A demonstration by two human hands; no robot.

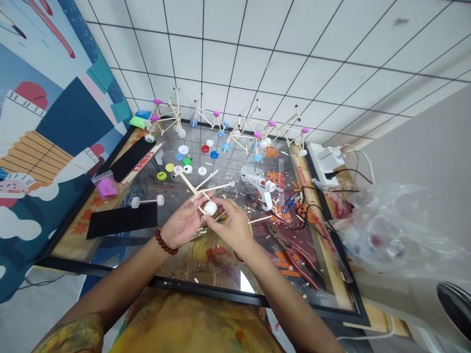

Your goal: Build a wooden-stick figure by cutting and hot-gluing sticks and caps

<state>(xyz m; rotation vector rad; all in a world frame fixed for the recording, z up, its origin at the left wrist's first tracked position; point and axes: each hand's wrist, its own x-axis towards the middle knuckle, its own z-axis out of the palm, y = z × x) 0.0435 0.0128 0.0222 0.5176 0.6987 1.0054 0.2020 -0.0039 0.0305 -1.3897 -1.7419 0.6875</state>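
- White bottle cap (210,208) sits between my two hands, above the glass table (206,264) near its middle.
- Wooden sticks (206,186) joined to it fan up and away from me.
- My left hand (182,224) cups it from below, fingers curled.
- My right hand (230,226) pinches the cap's near side.
- Glue gun (262,189) lies just right of them.

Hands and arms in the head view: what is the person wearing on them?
Both hands are bare, no gloves. The left hand has a bracelet of dark red round beads at the wrist. The right hand wears nothing visible. Forearms are uncovered; a yellow-orange patterned sleeve shows at the left upper arm.
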